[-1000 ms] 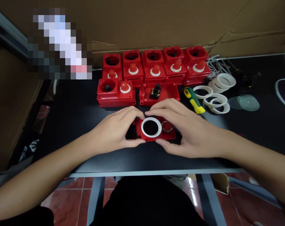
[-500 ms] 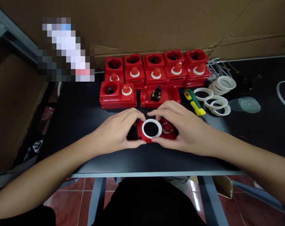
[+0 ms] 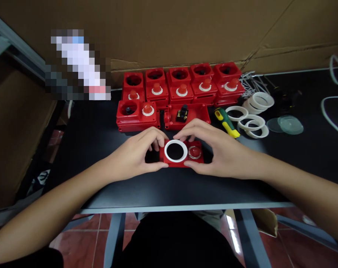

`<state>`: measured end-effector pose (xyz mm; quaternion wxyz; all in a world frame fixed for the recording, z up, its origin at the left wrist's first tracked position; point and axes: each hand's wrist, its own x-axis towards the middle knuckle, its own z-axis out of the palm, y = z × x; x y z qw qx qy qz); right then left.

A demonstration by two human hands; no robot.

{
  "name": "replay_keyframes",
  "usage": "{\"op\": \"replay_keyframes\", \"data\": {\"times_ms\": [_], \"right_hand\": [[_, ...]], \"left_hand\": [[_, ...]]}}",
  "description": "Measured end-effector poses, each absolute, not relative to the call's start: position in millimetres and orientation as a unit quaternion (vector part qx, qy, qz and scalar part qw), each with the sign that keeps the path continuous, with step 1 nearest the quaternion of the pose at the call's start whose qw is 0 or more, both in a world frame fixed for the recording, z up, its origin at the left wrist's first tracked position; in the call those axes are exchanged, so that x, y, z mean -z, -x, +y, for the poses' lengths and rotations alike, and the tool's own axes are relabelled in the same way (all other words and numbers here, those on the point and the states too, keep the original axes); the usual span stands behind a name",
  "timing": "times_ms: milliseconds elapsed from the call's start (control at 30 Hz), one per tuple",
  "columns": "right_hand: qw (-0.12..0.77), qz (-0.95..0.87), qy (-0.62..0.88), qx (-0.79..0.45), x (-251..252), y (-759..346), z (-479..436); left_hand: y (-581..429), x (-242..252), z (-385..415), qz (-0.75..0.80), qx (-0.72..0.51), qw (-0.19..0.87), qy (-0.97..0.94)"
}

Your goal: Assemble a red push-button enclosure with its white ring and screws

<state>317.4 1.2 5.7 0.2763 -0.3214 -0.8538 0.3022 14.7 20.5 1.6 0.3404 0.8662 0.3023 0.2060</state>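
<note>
A red box cover [image 3: 182, 162] lies on the black table [image 3: 171, 186] in front of me. A white ring [image 3: 176, 151] sits around its round hole, and a small clear-capped button [image 3: 194, 152] is beside it. My left hand [image 3: 134, 154] grips the cover's left end between curled fingers and thumb. My right hand [image 3: 221, 152] grips its right end, fingers arched over the far edge and thumb on the near edge.
Just behind lie an open red base [image 3: 185, 115] with a black part and a closed red box [image 3: 137, 113]. A row of several red boxes [image 3: 182, 85] lines the cardboard wall. A green-yellow screwdriver [image 3: 227, 122], loose white rings [image 3: 251, 121] and clear discs [image 3: 290, 124] lie right.
The view has shifted slightly. My right fingers have drawn back, uncovering the small button on the cover. Both hands still hold the cover in the same spot.
</note>
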Motion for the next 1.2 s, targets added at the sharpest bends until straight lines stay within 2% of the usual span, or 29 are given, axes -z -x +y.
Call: {"op": "replay_keyframes", "data": {"times_ms": [467,1200], "right_hand": [[0.289,-0.854,0.335,-0.272,0.9,-316.6,4.5],[0.289,-0.814,0.377,-0.334,-3.8,-319.2,5.4]], "left_hand": [[-15.2,-2.3,20.6,0.285,-0.213,0.319,-0.878],[-14.1,-3.4,19.4,0.281,-0.198,0.290,-0.893]]}}
